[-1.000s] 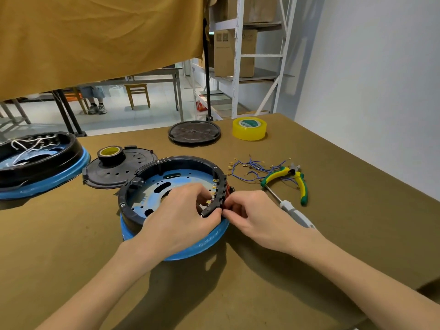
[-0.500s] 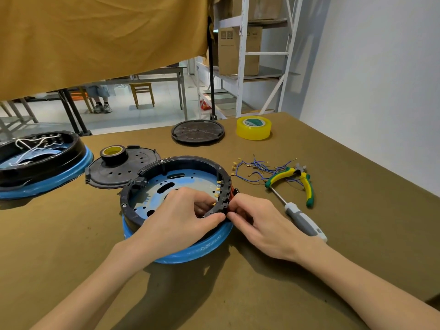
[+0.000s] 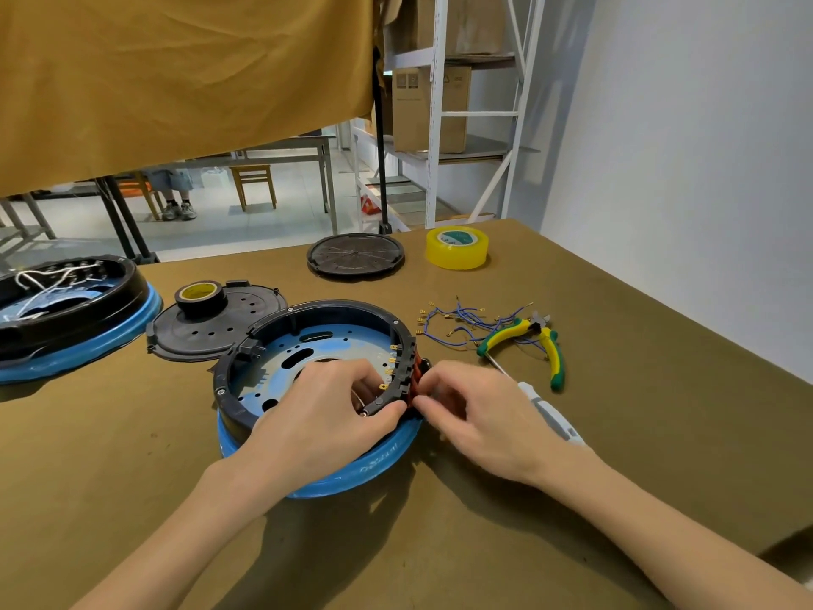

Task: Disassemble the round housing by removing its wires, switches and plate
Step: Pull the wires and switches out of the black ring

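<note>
The round housing (image 3: 246,367), a black ring on a blue base with a blue plate (image 3: 334,345) inside, lies in front of me on the table. A row of switches (image 3: 407,372) with brass terminals sits in its right wall, red on the outer side. My left hand (image 3: 325,411) reaches inside the ring, fingers curled on the wall by the switches, thumb on the rim. From outside, my right hand (image 3: 475,416) pinches a red switch at the same spot. A bundle of loose blue wires (image 3: 457,321) lies on the table to the right.
Green-yellow pliers (image 3: 534,341) and a white-handled screwdriver (image 3: 547,411) lie right of the housing. A black cover with a tape roll (image 3: 200,297) sits behind it, another black lid (image 3: 355,256) and yellow tape (image 3: 456,247) farther back. A second housing (image 3: 66,314) is at left.
Both hands stay at the switch section of the right wall, with only small finger shifts. The view has drifted slightly.
</note>
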Demonstrator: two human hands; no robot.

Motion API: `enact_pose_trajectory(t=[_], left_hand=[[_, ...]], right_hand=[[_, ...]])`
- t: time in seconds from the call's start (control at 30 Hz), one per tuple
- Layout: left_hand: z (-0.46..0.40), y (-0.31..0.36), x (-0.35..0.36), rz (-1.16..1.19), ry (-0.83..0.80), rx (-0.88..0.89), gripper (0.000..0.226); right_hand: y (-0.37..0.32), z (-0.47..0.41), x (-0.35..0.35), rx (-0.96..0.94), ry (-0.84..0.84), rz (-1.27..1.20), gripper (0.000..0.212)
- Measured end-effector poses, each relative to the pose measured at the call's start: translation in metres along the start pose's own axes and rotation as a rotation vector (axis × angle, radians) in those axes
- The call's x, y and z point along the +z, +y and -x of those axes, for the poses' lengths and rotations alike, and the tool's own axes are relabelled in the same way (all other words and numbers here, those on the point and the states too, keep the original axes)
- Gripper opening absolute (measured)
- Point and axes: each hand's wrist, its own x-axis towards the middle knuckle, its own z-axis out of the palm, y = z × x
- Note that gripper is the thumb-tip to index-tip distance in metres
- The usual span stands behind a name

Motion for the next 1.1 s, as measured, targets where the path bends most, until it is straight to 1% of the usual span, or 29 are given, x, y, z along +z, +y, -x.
enact_pose_trajectory(t=[0.07,0.1,0.13,0.17,0.2,0.23,0.27,0.33,0.37,0.43,0.5,0.53,0.57,0.6,0.67,0.7,0.73,0.77,0.83,0.9,0.97,1.1], left_hand=[[0.000,-0.001,0.001,-0.004,-0.009,-0.007,0.024],[0.000,-0.001,0.001,-0.004,-0.009,-0.013,0.024],[0.000,-0.001,0.001,-0.004,-0.008,-0.017,0.024],[0.000,-0.001,0.002,-0.007,-0.008,-0.018,0.024],[0.000,0.000,0.002,-0.011,-0.010,-0.017,0.023],[0.000,0.001,0.002,-0.014,-0.013,-0.017,0.023],[0.000,0.001,0.002,-0.015,-0.015,-0.017,0.023],[0.000,0.001,0.002,-0.014,-0.014,-0.016,0.023],[0.000,0.001,0.002,-0.016,-0.011,-0.015,0.023],[0.000,0.000,0.002,-0.021,-0.010,-0.013,0.024],[0.000,0.000,0.002,-0.025,-0.013,-0.010,0.024],[0.000,0.000,0.002,-0.025,-0.014,-0.009,0.024],[0.000,-0.001,0.002,-0.026,-0.016,-0.008,0.025],[-0.001,-0.001,0.002,-0.027,-0.019,-0.008,0.025],[-0.001,-0.001,0.001,-0.027,-0.029,-0.009,0.025],[-0.002,-0.002,0.001,-0.026,-0.035,-0.010,0.025],[-0.002,-0.002,0.001,-0.027,-0.041,-0.010,0.025],[-0.002,-0.003,0.001,-0.028,-0.047,-0.009,0.025],[-0.003,-0.003,0.001,-0.029,-0.058,-0.001,0.025],[-0.004,-0.003,0.001,-0.027,-0.066,0.006,0.025],[-0.005,-0.003,0.001,-0.034,-0.075,0.014,0.025],[-0.004,-0.003,0.001,-0.042,-0.081,0.025,0.026]], right_hand=[[0.009,-0.004,-0.014,0.129,0.213,0.140,0.012],[0.015,-0.006,-0.023,0.236,0.245,0.275,0.014],[0.020,-0.007,-0.030,0.359,0.188,0.455,0.019],[0.025,-0.007,-0.033,0.477,0.061,0.626,0.028],[0.029,-0.005,-0.034,0.554,-0.084,0.739,0.036],[0.031,-0.003,-0.032,0.593,-0.193,0.776,0.038],[0.031,-0.002,-0.030,0.605,-0.246,0.756,0.034],[0.029,-0.001,-0.028,0.586,-0.247,0.646,0.019],[0.028,-0.002,-0.028,0.583,-0.243,0.573,0.016],[0.021,-0.006,-0.029,0.592,-0.273,0.446,0.018],[0.017,-0.012,-0.028,0.597,-0.311,0.380,0.027],[0.019,-0.016,-0.029,0.599,-0.301,0.373,0.032],[0.023,-0.021,-0.031,0.602,-0.253,0.388,0.036],[0.030,-0.028,-0.036,0.614,-0.170,0.434,0.038],[0.053,-0.041,-0.050,0.698,0.007,0.555,0.035],[0.065,-0.045,-0.058,0.777,0.038,0.583,0.035],[0.077,-0.047,-0.064,0.871,0.016,0.573,0.036],[0.087,-0.048,-0.069,0.956,-0.046,0.534,0.035],[0.104,-0.049,-0.073,1.027,-0.160,0.450,0.025],[0.113,-0.054,-0.074,0.997,-0.191,0.395,0.015],[0.118,-0.058,-0.076,0.961,-0.174,0.330,0.013],[0.133,-0.057,-0.086,0.893,-0.031,0.209,0.008]])
